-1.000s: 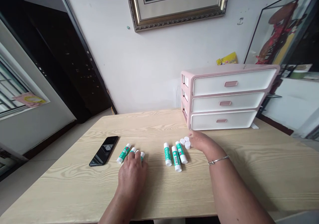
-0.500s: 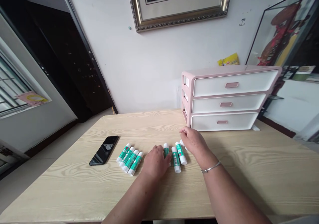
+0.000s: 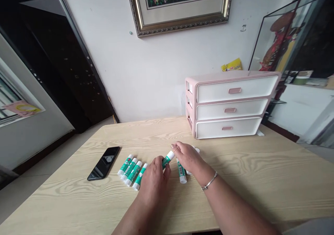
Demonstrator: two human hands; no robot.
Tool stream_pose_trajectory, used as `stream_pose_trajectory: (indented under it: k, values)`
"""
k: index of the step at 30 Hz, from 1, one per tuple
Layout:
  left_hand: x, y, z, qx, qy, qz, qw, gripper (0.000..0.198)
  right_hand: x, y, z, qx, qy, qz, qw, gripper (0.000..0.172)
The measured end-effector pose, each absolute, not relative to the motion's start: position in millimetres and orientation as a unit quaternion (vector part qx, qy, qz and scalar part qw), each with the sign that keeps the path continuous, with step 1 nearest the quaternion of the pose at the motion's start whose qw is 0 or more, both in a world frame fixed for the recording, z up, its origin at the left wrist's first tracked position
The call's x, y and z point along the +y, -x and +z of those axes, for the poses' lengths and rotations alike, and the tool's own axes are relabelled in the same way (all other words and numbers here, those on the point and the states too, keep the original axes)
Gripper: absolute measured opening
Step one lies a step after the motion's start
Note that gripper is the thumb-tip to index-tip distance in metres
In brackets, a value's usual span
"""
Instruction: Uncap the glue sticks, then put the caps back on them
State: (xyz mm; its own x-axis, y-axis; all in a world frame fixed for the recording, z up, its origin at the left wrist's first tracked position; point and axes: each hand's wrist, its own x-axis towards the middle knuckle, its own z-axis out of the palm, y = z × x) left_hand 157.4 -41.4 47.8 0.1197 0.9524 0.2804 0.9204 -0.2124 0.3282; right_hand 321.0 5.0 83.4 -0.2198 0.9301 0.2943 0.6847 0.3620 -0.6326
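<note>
Now, in the head view, a glue stick [image 3: 166,162] is raised between the two hands, above the middle of the table [image 3: 78,207]. Half a second ago the left hand [image 3: 154,179] was down over the stick at the left of the right-hand group; it has since closed around the green barrel, with the white end pointing far and to the right. The right hand [image 3: 188,157] has moved left from beside the small white caps [image 3: 197,150], and its bent fingers are at that white end. Whether they are pinching it or only touching it, I cannot tell.

This change suggests the work has passed to a fresh stick, with both hands now busy on one piece. To the left, four glue sticks [image 3: 134,174] lie slanted side by side, the rightmost partly behind the left hand; they look set apart from the others. To the right, another glue stick [image 3: 182,174] lies under the right hand's near side, and a further one [image 3: 188,173] is mostly hidden by that hand, so those two seem yet to be handled. The caps are partly covered as well.

Farther left lies a dark phone [image 3: 103,163]; at the far right stands a pink-and-white drawer unit [image 3: 229,119] with its drawers closed.
</note>
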Motion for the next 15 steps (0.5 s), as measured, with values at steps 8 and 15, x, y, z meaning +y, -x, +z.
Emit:
stream_pose_trajectory:
  k: [8, 15]
  values:
    - [-50, -165, 61, 0.596, -0.756, 0.235, 0.132, 0.022, -1, -300, 72, -0.726, 0.474, 0.324, 0.380, 0.020]
    - [-58, -154, 76, 0.483, -0.693, 0.330, 0.422, 0.036, -7, -296, 73, -0.690, 0.403, 0.446, 0.404, 0.027]
